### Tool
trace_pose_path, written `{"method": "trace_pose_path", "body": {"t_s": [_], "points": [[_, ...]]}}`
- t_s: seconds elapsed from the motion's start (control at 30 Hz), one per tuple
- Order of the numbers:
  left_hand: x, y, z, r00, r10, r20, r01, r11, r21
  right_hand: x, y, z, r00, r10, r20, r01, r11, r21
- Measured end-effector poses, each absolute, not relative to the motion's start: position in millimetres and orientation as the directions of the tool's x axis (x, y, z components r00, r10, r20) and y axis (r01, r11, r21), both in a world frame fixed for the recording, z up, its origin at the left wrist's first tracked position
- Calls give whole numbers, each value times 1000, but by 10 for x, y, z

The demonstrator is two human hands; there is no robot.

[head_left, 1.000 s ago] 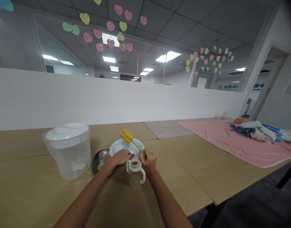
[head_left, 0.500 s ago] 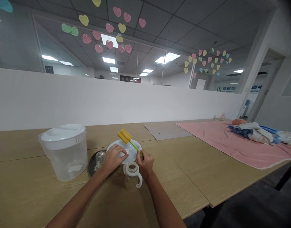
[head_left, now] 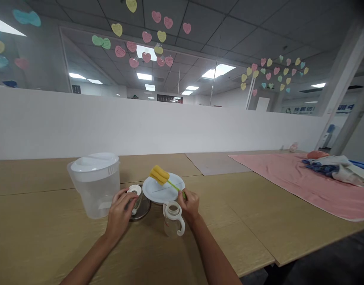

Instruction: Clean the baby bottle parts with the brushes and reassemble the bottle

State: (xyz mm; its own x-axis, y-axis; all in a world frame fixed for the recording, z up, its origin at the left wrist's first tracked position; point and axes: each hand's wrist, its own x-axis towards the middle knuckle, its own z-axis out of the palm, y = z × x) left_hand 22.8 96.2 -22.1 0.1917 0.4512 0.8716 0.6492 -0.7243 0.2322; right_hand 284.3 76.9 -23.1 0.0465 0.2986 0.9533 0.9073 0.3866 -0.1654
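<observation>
My right hand (head_left: pixel 190 204) grips the green handle of a sponge bottle brush (head_left: pixel 159 175); its yellow sponge head hangs over a white plate (head_left: pixel 153 195). Just below that hand, a clear baby bottle (head_left: pixel 172 225) with white side handles stands upright and uncapped. My left hand (head_left: pixel 120 209) is closed at the fingertips on a white bottle ring (head_left: pixel 135 188), above a dark round tray (head_left: pixel 144 209). Clear small parts lie on this tray, partly hidden by the fingers. A thin, pale stick-like thing (head_left: pixel 172 187) lies across the plate.
A translucent plastic bucket (head_left: pixel 95 190) with a white lid stands left of the tray. To the far right, a pink cloth (head_left: pixel 277 178) covers the table, with folded clothes (head_left: pixel 333 168) on it. A white half-wall (head_left: pixel 140 128) rises behind the table.
My left hand has moved left from the plate to the dark tray, with the white ring at its fingertips. The brush stays in my right hand. The camera view has swung left.
</observation>
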Motion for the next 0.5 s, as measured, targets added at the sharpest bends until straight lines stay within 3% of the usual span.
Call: {"method": "trace_pose_path", "body": {"t_s": [0.3,0.5], "points": [[348,845,-210,244,377,893,608,-777,162,2853,751,-230,-76,323,943,906,418,-71],[354,841,-191,149,349,925,617,-764,189,2810,718,-225,-126,320,939,911,412,-18]]}}
